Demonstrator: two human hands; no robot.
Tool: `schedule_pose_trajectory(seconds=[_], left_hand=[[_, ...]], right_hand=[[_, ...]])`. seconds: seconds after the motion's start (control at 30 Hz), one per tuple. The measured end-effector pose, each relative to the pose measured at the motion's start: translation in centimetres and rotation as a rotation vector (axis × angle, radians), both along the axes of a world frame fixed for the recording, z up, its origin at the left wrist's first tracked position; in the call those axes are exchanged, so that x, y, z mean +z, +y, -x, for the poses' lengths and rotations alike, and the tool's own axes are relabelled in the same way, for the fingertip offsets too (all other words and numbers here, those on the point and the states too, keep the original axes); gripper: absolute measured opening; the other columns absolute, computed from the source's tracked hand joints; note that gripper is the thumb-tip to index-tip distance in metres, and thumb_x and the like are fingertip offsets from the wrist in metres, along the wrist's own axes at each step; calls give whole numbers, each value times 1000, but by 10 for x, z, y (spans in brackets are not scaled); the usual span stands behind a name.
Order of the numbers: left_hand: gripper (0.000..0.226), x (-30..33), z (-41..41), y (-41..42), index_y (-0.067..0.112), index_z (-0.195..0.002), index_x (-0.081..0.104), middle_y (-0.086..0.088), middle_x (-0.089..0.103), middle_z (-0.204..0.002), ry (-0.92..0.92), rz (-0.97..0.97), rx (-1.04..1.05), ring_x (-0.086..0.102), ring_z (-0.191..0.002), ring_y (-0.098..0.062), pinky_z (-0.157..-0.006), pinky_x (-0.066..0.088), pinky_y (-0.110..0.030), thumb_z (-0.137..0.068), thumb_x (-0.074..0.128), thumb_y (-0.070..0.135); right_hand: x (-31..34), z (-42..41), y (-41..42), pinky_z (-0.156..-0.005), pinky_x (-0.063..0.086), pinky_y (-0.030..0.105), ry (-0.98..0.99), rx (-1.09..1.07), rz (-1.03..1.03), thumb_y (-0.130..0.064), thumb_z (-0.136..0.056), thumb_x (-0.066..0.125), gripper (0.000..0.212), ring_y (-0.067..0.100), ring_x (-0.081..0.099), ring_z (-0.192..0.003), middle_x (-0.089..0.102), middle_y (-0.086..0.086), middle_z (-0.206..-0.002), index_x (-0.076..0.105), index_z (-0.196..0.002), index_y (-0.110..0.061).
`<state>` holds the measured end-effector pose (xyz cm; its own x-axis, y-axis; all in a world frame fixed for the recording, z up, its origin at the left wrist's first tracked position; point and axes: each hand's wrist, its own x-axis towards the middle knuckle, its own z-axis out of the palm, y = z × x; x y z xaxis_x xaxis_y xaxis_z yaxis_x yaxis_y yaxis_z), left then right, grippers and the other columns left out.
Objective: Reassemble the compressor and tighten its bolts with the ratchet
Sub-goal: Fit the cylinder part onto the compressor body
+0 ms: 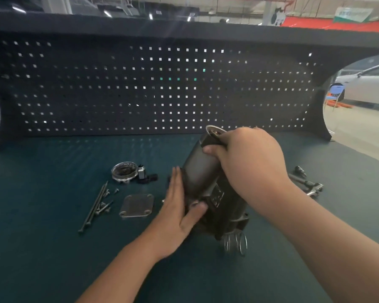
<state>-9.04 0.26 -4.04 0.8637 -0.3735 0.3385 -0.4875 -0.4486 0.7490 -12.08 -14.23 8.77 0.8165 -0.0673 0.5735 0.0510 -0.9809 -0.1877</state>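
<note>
- The compressor body [206, 184] stands tilted on the green surface [53, 248], its open end up.
- The right hand [247, 158] grips the top, fingers curled around it; the left hand [179, 215] presses its side, fingers straight.
- Step, I judge: positioning the housing. Next it needs the end cover [124, 172], then the long bolts [94, 206].

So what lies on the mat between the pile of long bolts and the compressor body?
In the head view, a flat square metal cover plate lies between the long bolts and the compressor body, just left of the left hand.
</note>
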Motion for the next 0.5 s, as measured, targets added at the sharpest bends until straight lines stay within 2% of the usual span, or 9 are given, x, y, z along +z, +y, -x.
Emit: schedule_pose_trajectory(seconds=[0.1, 0.2, 0.23, 0.27, 0.3, 0.33, 0.37, 0.4, 0.5], left_hand=[[113, -2, 0, -10, 36, -134, -30, 15, -38, -150, 28, 81, -66, -31, -138, 3, -120, -7, -28, -67, 48, 84], [124, -2, 9, -15, 39, -133, -32, 17, -45, -143, -13, 11, 27, -33, -138, -1, -121, -2, -44, -60, 61, 76], [126, 1, 17, -18, 35, -142, -26, 16, -42, -147, -159, -59, 106, -31, -140, -5, -121, -2, -48, -58, 57, 79], [117, 2, 25, -21, 31, -150, -3, 11, -23, -156, -376, -78, 153, -17, -145, -10, -121, 6, -48, -62, 55, 81], [94, 2, 32, -26, 23, -142, 26, 0, 11, -154, -618, -55, 149, 12, -143, -17, -117, 23, -45, -71, 56, 77], [66, 0, 40, -33, 19, -119, 44, -6, 40, -129, -850, -56, 114, 41, -121, -19, -102, 40, -39, -78, 60, 69], [49, -4, 48, -41, 18, -99, 50, -6, 51, -101, -1008, -136, 98, 52, -92, -19, -82, 45, -33, -79, 65, 60], [45, -8, 54, -49, 18, -86, 54, -3, 55, -80, -1066, -284, 112, 53, -72, -18, -67, 44, -30, -74, 72, 57], [65, -11, 70, -72, 16, -45, 53, 1, 49, -38, -695, -573, 313, 50, -34, -15, -43, 40, -18, -38, 80, 75]], right_hand=[[-1, -2, -3, -64, 25, 30, -22, 10, -11, -53, -92, 52, 36, 21, 36, -81, 42, -2, -69, 70, -99, -23], [-2, -5, -8, -63, 32, 31, -34, 31, -34, -53, -90, 55, 36, 22, 41, -79, 55, 1, -74, 72, -100, -23], [-2, -5, -9, -63, 34, 31, -35, 45, -44, -53, -90, 56, 35, 23, 43, -78, 61, 3, -79, 72, -101, -24], [-2, -6, -11, -62, 36, 31, -39, 58, -52, -53, -89, 56, 35, 23, 46, -77, 65, 3, -83, 72, -103, -25], [-3, -6, -13, -62, 37, 31, -42, 69, -60, -53, -89, 57, 35, 24, 48, -77, 67, 3, -85, 72, -104, -26], [-4, -7, -16, -62, 39, 31, -44, 77, -72, -53, -89, 57, 34, 24, 52, -78, 68, 3, -85, 72, -105, -27], [-4, -7, -18, -63, 41, 31, -44, 83, -89, -53, -88, 58, 34, 26, 56, -81, 68, 3, -85, 73, -105, -27], [-5, -8, -20, -63, 41, 31, -41, 89, -105, -52, -88, 59, 33, 26, 57, -82, 67, 3, -83, 73, -104, -27], [-6, -9, -23, -61, 38, 30, -25, 101, -136, -51, -88, 59, 31, 25, 56, -79, 61, 1, -74, 73, -100, -25]])
